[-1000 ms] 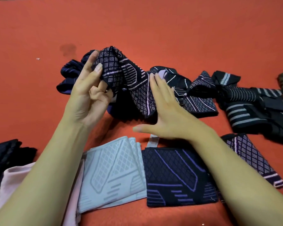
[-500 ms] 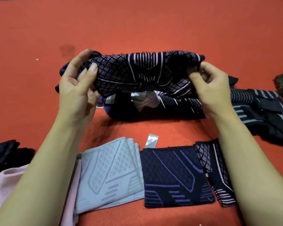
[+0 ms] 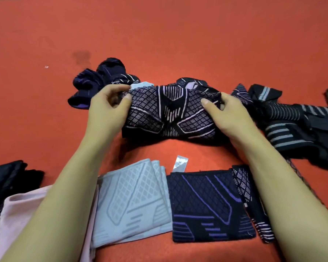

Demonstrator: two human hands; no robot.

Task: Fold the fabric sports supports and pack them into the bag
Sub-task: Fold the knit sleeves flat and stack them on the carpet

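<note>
Already several supports lie folded flat in a row along the near edge of the red surface [image 3: 178, 35]: a pale grey one [image 3: 133, 201], a dark one with purple lines [image 3: 206, 205] just beside it, a narrower dark piece with a pale grid [image 3: 242, 182] touching that one's right edge, and a pink one [image 3: 21, 210] partly hidden under the left forearm. Both hands are now on the next piece, a dark support with pale diamond patterning [image 3: 169, 112], which sits bunched in the middle of the surface, just in front of the unfolded heap. On its left end the left hand [image 3: 106, 110] has its fingers [image 3: 128, 96] pinched shut, while the right hand [image 3: 229, 114] grips the right end with its thumb pressed onto the cloth; so this piece looks to be at the spreading-out stage, not yet folded. Behind and to the right, more remains: a crumpled dark purple bundle [image 3: 95, 80] and a tangle of dark pieces with grey stripes [image 3: 295, 120]. Some dark fabric [image 3: 9, 176] at the far left edge is too cut off to judge. No bag shows anywhere in view, so packing appears not to have started; by my estimate folding is roughly midway, with all of the bagging still ahead.
</note>
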